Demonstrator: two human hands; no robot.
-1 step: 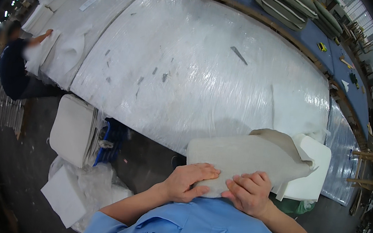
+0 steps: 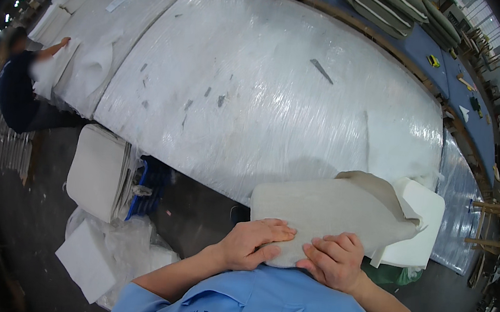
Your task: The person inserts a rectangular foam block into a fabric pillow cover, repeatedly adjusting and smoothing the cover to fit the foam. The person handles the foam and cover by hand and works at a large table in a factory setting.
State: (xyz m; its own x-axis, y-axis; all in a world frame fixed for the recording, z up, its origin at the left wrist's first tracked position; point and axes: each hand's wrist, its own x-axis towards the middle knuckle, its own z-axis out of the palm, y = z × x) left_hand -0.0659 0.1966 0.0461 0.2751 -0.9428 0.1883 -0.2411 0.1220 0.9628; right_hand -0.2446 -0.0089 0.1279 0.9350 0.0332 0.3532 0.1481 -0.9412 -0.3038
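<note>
A beige fabric cushion cover (image 2: 323, 217) lies across the near edge of the plastic-wrapped table, close against my body. Its left part looks filled and rounded; the right part is loose, with a raised, folded flap. What fills it is hidden. My left hand (image 2: 257, 243) grips the near left edge, fingers on top and thumb lower down. At the near edge, my right hand (image 2: 332, 259) is closed on the fabric with bent fingers. White foam pads (image 2: 418, 221) sit just beyond the cover's right end.
The wrapped table (image 2: 257, 95) spreads ahead, with dark scraps on it. Stacked pale cushions (image 2: 97, 166) and a blue crate (image 2: 146, 190) stand left, near a white foam block (image 2: 87, 261) on plastic. A co-worker (image 2: 20, 90) handles white sheets far left. A wooden frame (image 2: 492, 225) stands right.
</note>
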